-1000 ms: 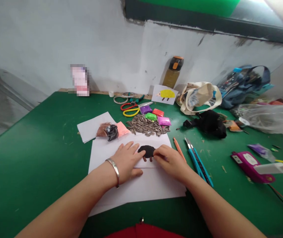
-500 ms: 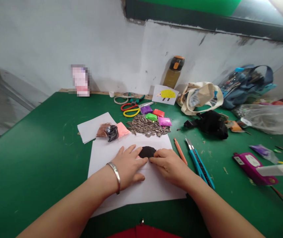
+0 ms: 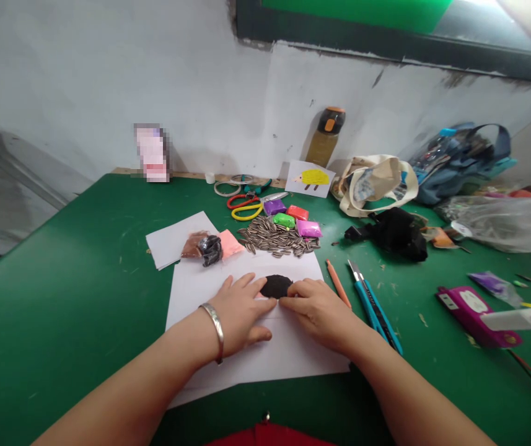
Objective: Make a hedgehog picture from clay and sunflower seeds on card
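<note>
A black oval of what looks like modelling clay (image 3: 277,286) lies flat on white paper (image 3: 288,353), with a bit of pink at its left edge. My left hand (image 3: 240,313), wearing a silver bangle, rests open on the paper with fingers spread; its fingertips touch the oval's left and lower edge. At the lower right edge, my right hand (image 3: 318,310) has its fingers bent and pressed together; what lies under them is hidden. Just behind the paper is a pile of sunflower seeds (image 3: 269,235). Brown, black and pink clay packets (image 3: 210,249) sit at the paper's far left.
An orange pen-like stick (image 3: 338,284) and a blue utility knife (image 3: 374,310) with its blade out lie right of the paper. Scissors (image 3: 246,212) and small clay packets (image 3: 297,212) are behind. A hedgehog picture (image 3: 310,178), bottle (image 3: 325,137), bags (image 3: 377,186) and magenta device (image 3: 476,316) stand around.
The fingers of my right hand shift very slightly along the black oval's edge. My left hand stays in place, and the rest looks the same.
</note>
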Demonstrator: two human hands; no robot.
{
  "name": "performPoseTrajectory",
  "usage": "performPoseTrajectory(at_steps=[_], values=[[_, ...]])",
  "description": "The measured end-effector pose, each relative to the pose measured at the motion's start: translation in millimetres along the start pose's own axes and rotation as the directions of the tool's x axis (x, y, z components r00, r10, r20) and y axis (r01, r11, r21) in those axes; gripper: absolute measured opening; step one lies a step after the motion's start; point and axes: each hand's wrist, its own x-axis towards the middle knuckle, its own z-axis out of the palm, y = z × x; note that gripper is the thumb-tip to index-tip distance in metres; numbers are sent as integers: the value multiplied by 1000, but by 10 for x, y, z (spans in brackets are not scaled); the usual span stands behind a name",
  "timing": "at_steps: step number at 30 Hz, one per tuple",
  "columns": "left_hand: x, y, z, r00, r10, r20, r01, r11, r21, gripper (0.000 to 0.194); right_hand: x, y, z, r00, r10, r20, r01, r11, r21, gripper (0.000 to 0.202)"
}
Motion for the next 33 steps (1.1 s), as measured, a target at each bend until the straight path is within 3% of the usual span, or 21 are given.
performPoseTrajectory(at_steps=[6, 11, 16, 25, 33], values=[[-14, -117, -54, 994, 61, -94, -65, 997, -36, 56, -3, 55, 20, 990, 69, -123, -51, 989, 139, 37], [47, -174, -83, 994, -14, -110, 18, 999, 37, 42, 33, 44, 42, 970, 122, -212, -115, 992, 45, 33], [70, -146, -42, 991, -54, -122, 62, 996, 61, 41, 58, -10, 32, 984, 113, -135, -123, 990, -69, 29], [79, -176, -77, 992, -65, -106, 70, 997, 42, 31, 257, -127, -128, 986, 164, -8, -164, 980, -114, 26], [77, -181, -14, 989, -77, -125, 85, 995, 57, 35, 361, -149, 32, 983, 183, 35, -175, 972, -157, 33]])
